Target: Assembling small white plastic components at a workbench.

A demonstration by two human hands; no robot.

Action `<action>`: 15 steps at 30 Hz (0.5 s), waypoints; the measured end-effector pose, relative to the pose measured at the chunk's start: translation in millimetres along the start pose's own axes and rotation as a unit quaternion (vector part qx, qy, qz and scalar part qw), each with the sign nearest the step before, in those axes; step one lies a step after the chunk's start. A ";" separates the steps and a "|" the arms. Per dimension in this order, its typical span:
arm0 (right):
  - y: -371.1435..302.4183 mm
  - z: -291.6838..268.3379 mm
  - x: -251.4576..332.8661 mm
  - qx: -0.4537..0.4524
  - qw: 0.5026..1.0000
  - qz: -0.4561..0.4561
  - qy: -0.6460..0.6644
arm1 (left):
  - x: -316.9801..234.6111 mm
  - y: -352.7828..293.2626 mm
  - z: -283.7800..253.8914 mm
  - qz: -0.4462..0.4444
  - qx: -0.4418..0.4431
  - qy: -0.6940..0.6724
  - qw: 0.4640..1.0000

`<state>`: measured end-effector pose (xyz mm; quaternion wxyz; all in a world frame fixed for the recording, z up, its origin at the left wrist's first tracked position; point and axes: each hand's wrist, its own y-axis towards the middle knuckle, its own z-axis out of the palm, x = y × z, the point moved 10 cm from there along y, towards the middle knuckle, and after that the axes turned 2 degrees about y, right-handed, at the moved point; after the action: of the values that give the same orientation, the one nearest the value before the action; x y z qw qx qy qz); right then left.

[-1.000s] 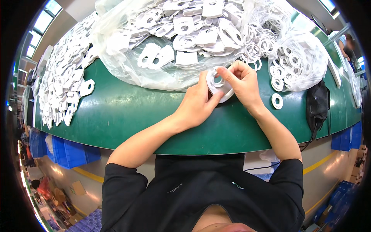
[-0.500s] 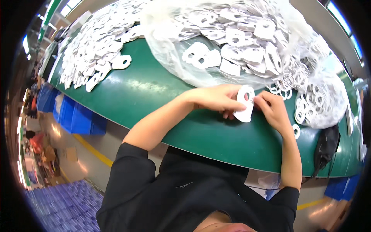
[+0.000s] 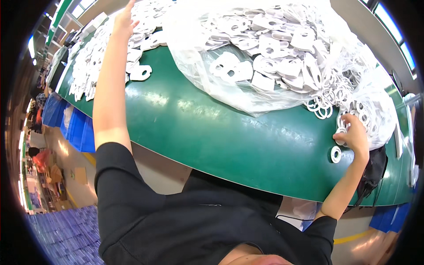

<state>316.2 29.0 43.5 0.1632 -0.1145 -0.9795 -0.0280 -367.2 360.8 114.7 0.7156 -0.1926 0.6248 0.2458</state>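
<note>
My left arm stretches to the far left. My left hand is open above the heap of white flat plastic pieces, which have rounded ends and round holes. At the right, my right hand reaches to the edge of a clear plastic bag of white rings. Its thumb and fingers are apart around a white ring, and I see no firm grip on it. Just below those fingers a loose white ring lies on the green table.
A large clear plastic bag lies open at the back middle, spilling white holed pieces and more rings. A black pouch sits at the right edge. Blue bins stand beyond the table's left edge.
The white holed piece has left the middle, where both hands held it. My left hand has swung to the far-left heap; my right hand has moved right to the rings.
</note>
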 end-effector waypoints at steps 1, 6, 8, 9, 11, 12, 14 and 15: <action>3.9 5.7 5.8 0.000 1.000 -0.011 -0.012 | -1.6 8.1 0.9 0.070 0.047 0.087 0.993; 5.6 2.1 12.7 -0.035 0.999 -0.018 -0.015 | 10.7 -191.3 107.4 0.403 0.294 0.304 0.812; 7.5 -2.6 15.0 -0.055 0.997 -0.055 -0.026 | 47.0 -261.6 127.5 0.387 0.327 0.438 0.742; 7.2 -6.9 17.2 -0.065 0.996 -0.055 -0.004 | 61.7 -288.6 133.8 0.402 0.332 0.492 0.697; 6.7 -18.6 32.5 -0.090 0.992 -0.072 0.050 | 90.2 -315.9 134.9 0.400 0.336 0.610 0.595; 8.1 -21.6 43.1 -0.102 0.987 -0.088 0.083 | 100.7 -321.6 130.4 0.412 0.324 0.617 0.587; 6.4 -31.0 56.8 -0.129 0.964 -0.087 0.217 | 103.7 -327.8 130.7 0.420 0.317 0.611 0.592; 6.5 -33.7 63.5 -0.153 0.946 -0.111 0.262 | 100.0 -331.2 130.2 0.423 0.300 0.614 0.595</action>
<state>269.8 45.8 96.2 0.3908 -0.0174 -0.8925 -0.2244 -57.0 181.2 24.4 -0.0040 0.2131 0.9665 0.1432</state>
